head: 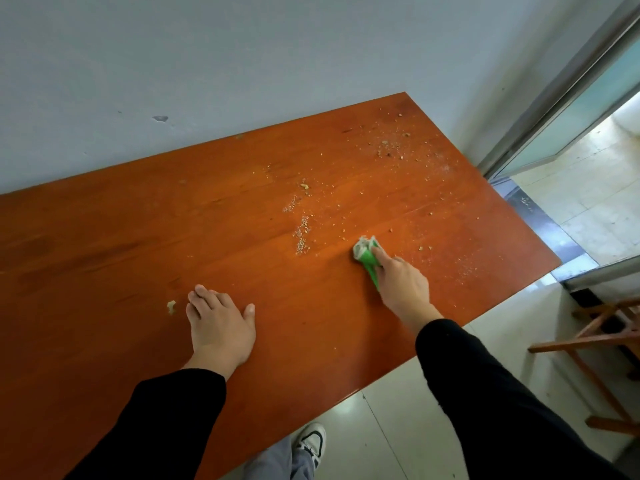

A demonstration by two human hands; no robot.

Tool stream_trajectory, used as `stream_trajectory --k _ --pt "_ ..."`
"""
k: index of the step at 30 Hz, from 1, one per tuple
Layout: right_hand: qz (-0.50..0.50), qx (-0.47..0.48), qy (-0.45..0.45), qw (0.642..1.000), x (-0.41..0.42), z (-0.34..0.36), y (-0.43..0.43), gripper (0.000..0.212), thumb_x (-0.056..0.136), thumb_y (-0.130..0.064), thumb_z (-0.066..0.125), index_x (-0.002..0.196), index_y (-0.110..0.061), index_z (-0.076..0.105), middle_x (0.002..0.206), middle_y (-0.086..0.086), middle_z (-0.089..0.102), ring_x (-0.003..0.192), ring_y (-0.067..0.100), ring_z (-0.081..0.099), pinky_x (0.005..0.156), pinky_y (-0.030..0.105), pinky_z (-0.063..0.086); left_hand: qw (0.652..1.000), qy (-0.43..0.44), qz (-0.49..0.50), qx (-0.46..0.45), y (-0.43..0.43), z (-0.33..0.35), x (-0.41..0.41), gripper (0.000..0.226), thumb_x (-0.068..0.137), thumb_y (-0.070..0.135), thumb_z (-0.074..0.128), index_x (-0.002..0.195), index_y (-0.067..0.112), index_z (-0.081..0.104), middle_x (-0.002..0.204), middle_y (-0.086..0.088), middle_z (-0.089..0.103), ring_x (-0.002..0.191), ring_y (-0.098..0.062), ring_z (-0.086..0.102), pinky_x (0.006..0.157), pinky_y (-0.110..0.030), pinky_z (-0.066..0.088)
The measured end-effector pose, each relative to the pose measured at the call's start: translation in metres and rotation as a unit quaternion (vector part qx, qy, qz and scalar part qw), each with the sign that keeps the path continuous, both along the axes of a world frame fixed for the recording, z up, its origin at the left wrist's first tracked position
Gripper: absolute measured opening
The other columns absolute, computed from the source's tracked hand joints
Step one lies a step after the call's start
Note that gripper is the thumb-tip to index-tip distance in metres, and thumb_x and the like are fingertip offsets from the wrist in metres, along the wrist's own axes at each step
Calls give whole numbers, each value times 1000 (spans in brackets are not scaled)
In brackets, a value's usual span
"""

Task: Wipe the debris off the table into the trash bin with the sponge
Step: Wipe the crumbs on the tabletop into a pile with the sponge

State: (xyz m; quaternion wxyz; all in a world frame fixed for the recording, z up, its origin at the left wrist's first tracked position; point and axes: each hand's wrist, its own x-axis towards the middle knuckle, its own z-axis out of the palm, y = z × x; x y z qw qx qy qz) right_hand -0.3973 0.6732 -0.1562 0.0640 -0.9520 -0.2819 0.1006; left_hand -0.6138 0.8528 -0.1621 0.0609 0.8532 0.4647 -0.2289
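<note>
A reddish wooden table (138,237) fills the view. My right hand (401,282) presses a green sponge (367,256) flat on the table's right half. Pale crumbs lie scattered: a streak (302,233) just left of the sponge, a denser patch (389,147) near the far right corner, and fine bits (460,268) along the right edge. One larger crumb (171,306) sits just left of my left hand (220,323), which rests palm down on the table with its fingers spread. No trash bin shows in the head view.
A pale wall (242,64) runs along the table's far edge. To the right stands an open glass door (571,109) with tiled floor beyond. A wooden stool (602,341) stands on the floor off the table's right end. My shoe (311,441) shows below the near edge.
</note>
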Motion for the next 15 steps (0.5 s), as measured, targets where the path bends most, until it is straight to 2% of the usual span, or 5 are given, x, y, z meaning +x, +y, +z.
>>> stream_trajectory --k 3,6,10,13,15 --pt "-49 19 3 999 12 5 2 42 100 -34 35 141 -30 38 94 6 62 76 27 62 55 28 41 999 -28 0 14 6 6 4 71 96 53 21 138 -3 30 145 -28 30 134 -40 28 111 -45 29" --pt "-18 115 21 993 -7 15 28 43 98 -34 38 140 -23 42 84 2 64 63 19 62 49 26 49 995 -101 5 26 21 8 7 55 95 48 31 124 3 43 128 -17 43 118 -31 40 99 -42 39" --pt "103 148 69 981 -57 16 84 41 98 -34 40 139 -27 42 96 3 67 68 17 64 54 25 53 983 -184 7 25 42 -1 18 47 96 36 36 129 3 43 139 -17 36 125 -32 36 103 -43 35" --pt "147 137 102 974 -85 8 119 41 98 -35 40 139 -31 41 101 3 64 77 22 64 61 28 51 979 -201 15 17 53 -10 28 56 98 34 32 144 3 28 153 -19 21 141 -34 19 116 -44 19" --pt "158 116 101 975 -86 1 129 42 98 -35 39 140 -34 38 100 3 63 80 25 64 61 30 50 980 -196 -2 13 61 -17 34 59 99 35 27 149 5 18 156 -18 15 144 -32 14 118 -44 15"
